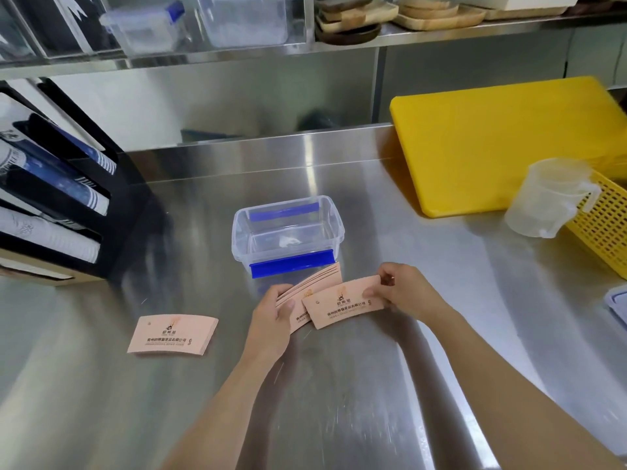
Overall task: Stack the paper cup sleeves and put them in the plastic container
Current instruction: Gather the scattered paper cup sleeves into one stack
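Steel counter [356, 385]: brushed and shiny, it fills the whole work area, with both forearms reaching in from 6 o'clock.
Left hand [271, 320]: closed around a small fanned stack of sleeves [310, 286], thumb on top and fingers underneath, the stack's far edge touching or just short of the container's near blue clip; I cannot tell which.
Right hand [403, 290]: pinching the right end of a single sleeve [342, 301] between thumb and fingertips; this sleeve overlaps the stack and lies on top of its right part.
Loose sleeve [173, 335]: pale pink with dark print, flat on the counter at 9 o'clock from the hands, well apart from them.
Plastic container [287, 228]: clear, lidless, blue clips on its near and far sides, at 12 o'clock from the hands; no sleeves inside.
Cutting board [502, 140]: yellow, at 2 o'clock, leaning up against the back wall.
Measuring jug [546, 198]: translucent, at 3 o'clock, touching a yellow basket [604, 225].
Cup rack [57, 184]: black, at 10 o'clock, holding rows of cups lying on their sides.
Shelf [305, 45]: overhead at 12 o'clock, with clear tubs and wooden trays.
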The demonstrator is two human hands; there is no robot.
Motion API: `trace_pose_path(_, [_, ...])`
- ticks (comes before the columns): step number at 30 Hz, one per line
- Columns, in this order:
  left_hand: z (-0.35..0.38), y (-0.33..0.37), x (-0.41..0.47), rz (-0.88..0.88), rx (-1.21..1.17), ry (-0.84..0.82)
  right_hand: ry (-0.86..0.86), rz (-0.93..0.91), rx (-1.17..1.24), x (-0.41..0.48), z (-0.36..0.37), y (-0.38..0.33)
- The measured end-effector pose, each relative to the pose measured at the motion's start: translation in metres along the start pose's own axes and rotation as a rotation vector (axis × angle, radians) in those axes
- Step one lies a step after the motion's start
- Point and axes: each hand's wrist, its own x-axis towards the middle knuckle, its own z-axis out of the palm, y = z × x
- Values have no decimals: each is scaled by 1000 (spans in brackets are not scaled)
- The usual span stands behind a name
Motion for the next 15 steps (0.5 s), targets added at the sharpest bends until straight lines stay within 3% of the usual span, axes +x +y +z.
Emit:
trace_pose_path(8, [5,7,-6,-22,-163,-89,18,-24,127,-6,34,-10])
trace_pose_path(15, [1,5,-7,29,-49,-94,71,-148,67,-7,37,-15])
